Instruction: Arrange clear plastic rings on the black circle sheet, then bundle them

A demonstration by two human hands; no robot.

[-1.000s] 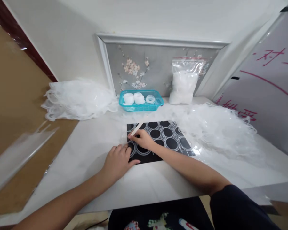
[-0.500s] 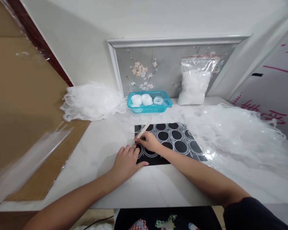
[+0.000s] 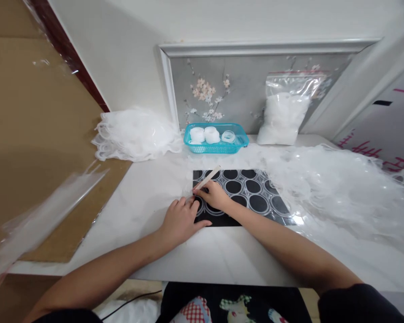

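My right hand (image 3: 212, 195) pinches a thin, flat, off-white stick (image 3: 208, 177) that slants up to the right. Its lower end is at the left edge of a black sheet (image 3: 234, 220) patterned with grey rings around black ovals. Close beside it, my left hand (image 3: 183, 220) lies on the sheet's left edge and the white table, thumb stretched out over the black and fingertips almost meeting the right hand. What lies under the left fingertips is hidden.
Behind the sheet stands a blue basket (image 3: 216, 149) with white ring-shaped pieces. A white translucent pile (image 3: 138, 134) lies left, a larger one (image 3: 336, 188) right. A filled zip bag (image 3: 284, 114) leans on the wall. Brown cardboard (image 3: 47, 148) and clear plastic sleeves (image 3: 54, 215) are left.
The whole view has shifted slightly, so things appear a little higher and further right. Both hands keep nearly the same place on the sheet, the stick still in the right.
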